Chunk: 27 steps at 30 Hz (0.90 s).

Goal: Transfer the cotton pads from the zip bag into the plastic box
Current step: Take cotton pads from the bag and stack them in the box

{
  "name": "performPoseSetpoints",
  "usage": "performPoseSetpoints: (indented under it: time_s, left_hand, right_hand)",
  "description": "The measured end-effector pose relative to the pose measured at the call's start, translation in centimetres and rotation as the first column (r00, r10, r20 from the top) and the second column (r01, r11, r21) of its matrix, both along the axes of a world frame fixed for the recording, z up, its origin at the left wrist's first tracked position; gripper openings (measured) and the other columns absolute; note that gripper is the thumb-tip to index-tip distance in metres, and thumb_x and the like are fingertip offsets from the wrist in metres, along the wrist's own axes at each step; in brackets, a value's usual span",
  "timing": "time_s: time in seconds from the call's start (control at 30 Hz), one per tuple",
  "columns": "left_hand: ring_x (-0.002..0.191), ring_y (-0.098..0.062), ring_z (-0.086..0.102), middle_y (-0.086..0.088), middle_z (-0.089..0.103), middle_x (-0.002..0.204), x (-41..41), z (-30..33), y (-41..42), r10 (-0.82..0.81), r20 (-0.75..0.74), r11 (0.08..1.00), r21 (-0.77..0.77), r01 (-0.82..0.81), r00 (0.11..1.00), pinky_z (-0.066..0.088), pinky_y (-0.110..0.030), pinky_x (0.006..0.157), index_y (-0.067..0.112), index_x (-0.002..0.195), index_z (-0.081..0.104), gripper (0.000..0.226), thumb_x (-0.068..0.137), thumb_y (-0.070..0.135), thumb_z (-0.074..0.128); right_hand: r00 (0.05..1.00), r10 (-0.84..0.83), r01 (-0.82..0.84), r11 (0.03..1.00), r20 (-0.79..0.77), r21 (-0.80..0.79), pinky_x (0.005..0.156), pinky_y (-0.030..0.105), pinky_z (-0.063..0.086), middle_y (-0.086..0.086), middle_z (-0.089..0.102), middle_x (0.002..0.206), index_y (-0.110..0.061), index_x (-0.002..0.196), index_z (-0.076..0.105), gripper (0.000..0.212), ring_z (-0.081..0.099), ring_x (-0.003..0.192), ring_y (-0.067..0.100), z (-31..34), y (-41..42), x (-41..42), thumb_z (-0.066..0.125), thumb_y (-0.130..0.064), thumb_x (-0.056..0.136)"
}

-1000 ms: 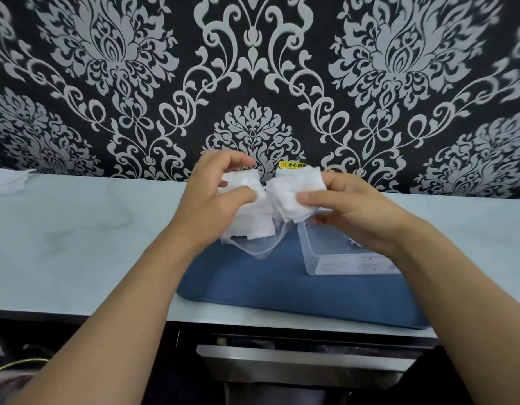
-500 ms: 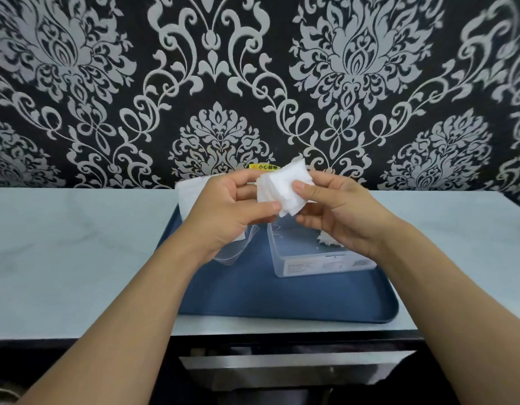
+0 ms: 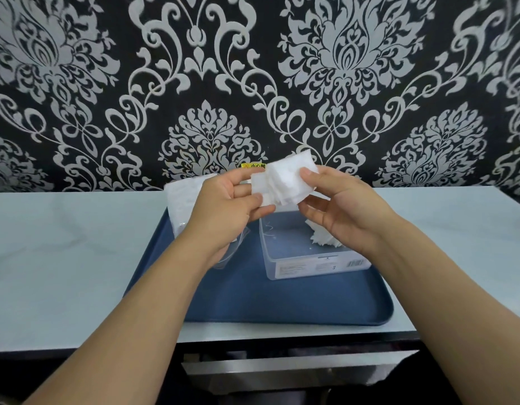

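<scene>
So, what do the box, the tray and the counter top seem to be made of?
The box looks like clear, slightly frosted plastic: the tray shows through its wall, and a printed label sits on the front. The tray looks like matte blue plastic with a moulded raised rim, though the finish leaves that open. The counter top looks like pale marble or a marble-patterned laminate, smooth with faint grey veins.

Black wallpaper (image 3: pixel 253 68) with silver damask scrolls backs a pale marbled bench (image 3: pixel 63 258) (its front edge dark); below it sits a steel drawer front (image 3: pixel 296 372).
</scene>
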State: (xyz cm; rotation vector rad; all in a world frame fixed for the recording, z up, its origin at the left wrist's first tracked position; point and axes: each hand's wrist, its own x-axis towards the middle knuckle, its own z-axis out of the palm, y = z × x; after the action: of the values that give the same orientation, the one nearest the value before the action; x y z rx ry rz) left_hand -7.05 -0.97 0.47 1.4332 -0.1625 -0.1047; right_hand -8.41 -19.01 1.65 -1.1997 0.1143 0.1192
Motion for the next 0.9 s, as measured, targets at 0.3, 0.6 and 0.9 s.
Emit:
performPoseSetpoints:
  time_s: [0.3, 0.6, 0.9]
  left_hand:
    - [0.097, -0.017, 0.075, -0.004, 0.079, 0.101, -0.2, 0.0, -0.9, -0.070, -0.042, 0.992, -0.108, 0.065, 0.997, 0.060, -0.022, 0.076, 0.016, 0.110, 0.067, 0.034, 0.096, -0.011, 0.053]
    - [0.100, -0.025, 0.075, -0.013, 0.077, 0.108, -0.4, 0.6, -0.2, -0.120, -0.072, 0.981, -0.161, 0.107, 0.990, 0.062, -0.031, 0.084, 0.006, 0.119, 0.066, 0.032, 0.098, -0.005, 0.045]
    - [0.095, -0.013, 0.075, -0.001, 0.079, 0.102, -0.6, 0.3, -0.2, -0.118, 0.010, 0.982, -0.146, 0.118, 0.993, 0.059, -0.021, 0.078, 0.015, 0.114, 0.066, 0.028, 0.097, -0.005, 0.055]
  right_hand:
    - [1.000, 0.015, -0.015, 0.999, 0.004, -0.041, 0.060, 0.021, 0.039, -0.003, 0.068, 0.083, -0.019, 0.076, 0.073, 0.015, 0.056, 0.068, 0.008, -0.2, 0.8, -0.3, 0.069, -0.021, 0.091]
    - [0.998, -0.018, 0.025, 0.993, 0.062, -0.116, 0.068, 0.023, 0.046, 0.004, 0.072, 0.097, -0.009, 0.103, 0.072, 0.014, 0.059, 0.082, 0.013, -0.5, 1.1, -0.1, 0.066, -0.018, 0.094]
    - [0.884, -0.196, 0.366, 0.855, 0.424, -0.368, 0.073, 0.026, 0.056, 0.003, 0.076, 0.087, -0.011, 0.100, 0.075, 0.015, 0.065, 0.075, 0.010, -0.7, 1.6, -0.2, 0.076, -0.009, 0.085]
